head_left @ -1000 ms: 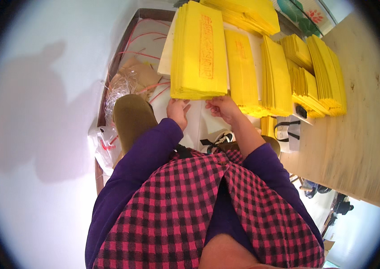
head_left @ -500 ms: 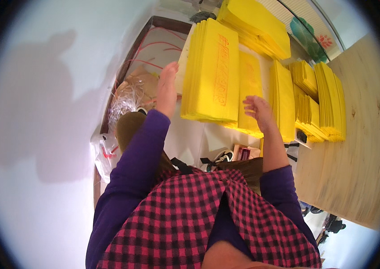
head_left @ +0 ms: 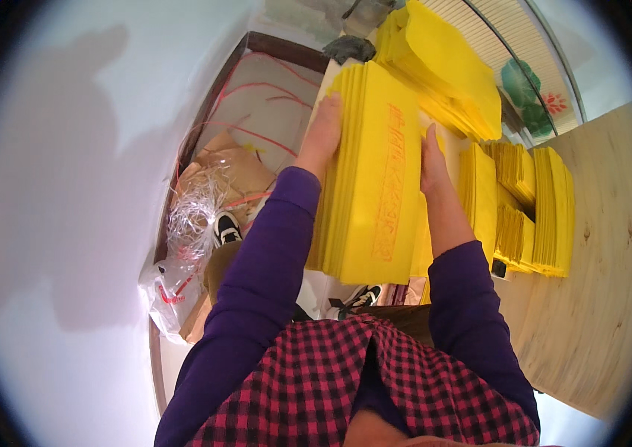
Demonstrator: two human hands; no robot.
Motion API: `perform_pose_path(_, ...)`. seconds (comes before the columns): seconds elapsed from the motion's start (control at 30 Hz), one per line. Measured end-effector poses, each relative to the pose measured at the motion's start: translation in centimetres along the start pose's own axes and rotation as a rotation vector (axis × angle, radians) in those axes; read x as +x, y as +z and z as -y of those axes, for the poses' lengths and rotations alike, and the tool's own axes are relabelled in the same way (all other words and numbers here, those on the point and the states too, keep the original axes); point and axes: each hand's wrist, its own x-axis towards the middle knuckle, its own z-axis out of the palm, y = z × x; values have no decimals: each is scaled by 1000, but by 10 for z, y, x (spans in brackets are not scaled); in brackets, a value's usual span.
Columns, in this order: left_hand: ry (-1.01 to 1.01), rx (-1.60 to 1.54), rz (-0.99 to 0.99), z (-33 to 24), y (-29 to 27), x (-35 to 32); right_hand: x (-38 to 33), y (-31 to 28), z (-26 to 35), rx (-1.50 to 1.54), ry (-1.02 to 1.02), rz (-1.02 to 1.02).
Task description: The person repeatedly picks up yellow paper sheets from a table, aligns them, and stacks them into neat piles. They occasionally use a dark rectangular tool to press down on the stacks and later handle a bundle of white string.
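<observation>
Between my two hands is a thick stack of folded yellow sheets (head_left: 383,179) with red print on its top face. They look like cloth or soft bags, but I cannot make out which. My left hand (head_left: 323,132) presses along its left side, fingers on the layered folds. Against the right side rests my right hand (head_left: 433,160), thumb up and palm turned inward; its fingertips are partly hidden. The stack's near end juts out toward me. Behind it lies another yellow stack (head_left: 442,71), and a narrower yellow stack (head_left: 477,194) is just right of my right hand.
More yellow stacks (head_left: 552,212) sit at the right beside a wooden board (head_left: 591,246). A dark crumpled bundle (head_left: 349,49) is at the far edge. Clear plastic strands (head_left: 200,197), brown paper (head_left: 245,167) and a white plastic bag (head_left: 174,294) lie on the left.
Both hands, open and apart before, have closed in on the sides of the printed stack. Its near end has come closer to me, and the view has shifted.
</observation>
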Motion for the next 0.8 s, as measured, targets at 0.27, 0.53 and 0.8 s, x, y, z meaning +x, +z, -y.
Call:
perform_pose_path(0.27, 42, -52, 38, 2, 14, -3, 12, 2, -11, 163, -7, 23)
perform_pose_path(0.53, 162, 200, -53, -8, 6, -3, -1, 8, 1, 83, 30, -22)
perform_pose_path(0.8, 200, 200, 117, -5, 11, -2, -10, 27, 1, -2, -49, -62)
